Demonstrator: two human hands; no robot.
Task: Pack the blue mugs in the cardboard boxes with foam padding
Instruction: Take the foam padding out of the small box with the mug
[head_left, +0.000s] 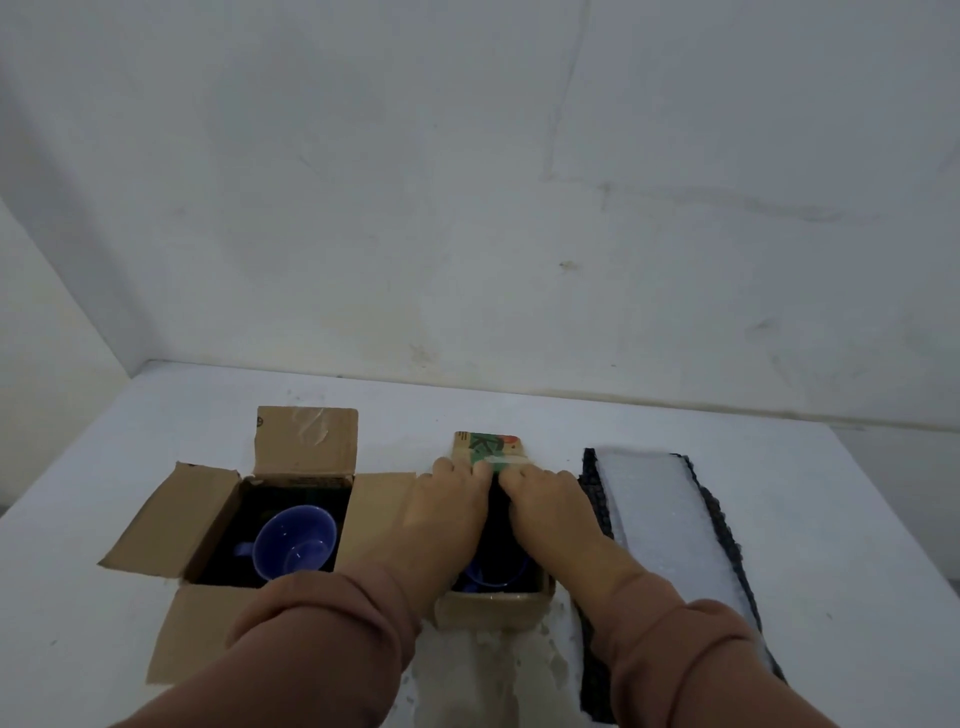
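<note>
Reaching forward side by side, the left hand (447, 501) and the right hand (553, 501) lie over the open top of a small brown cardboard box (493, 605) that stands on a white table (831, 519). The fingers of both hands are stretched out and held close together, with their tips resting on the near edge of the box's far flap (488, 447), a brown flap with green print and a strip of clear tape. Neither hand has anything curled into it (the thumbs are hidden, so I cannot tell how they lie). Between the two wrists, a dark blue mug (485, 578) shows low inside this small box, against a black lining, and only part of its rim is visible.

Just to the left stands a larger brown cardboard box (171, 514) with all four flaps spread open. A second blue mug (296, 540) sits inside it, mouth facing up and handle to the left, also on a black lining.

To the right of the small box, a long strip of white foam padding (654, 514) lies on a dark, mesh-like sheet (722, 525), flat on the table. Pinkish-brown sleeves (322, 623) cover both forearms
</note>
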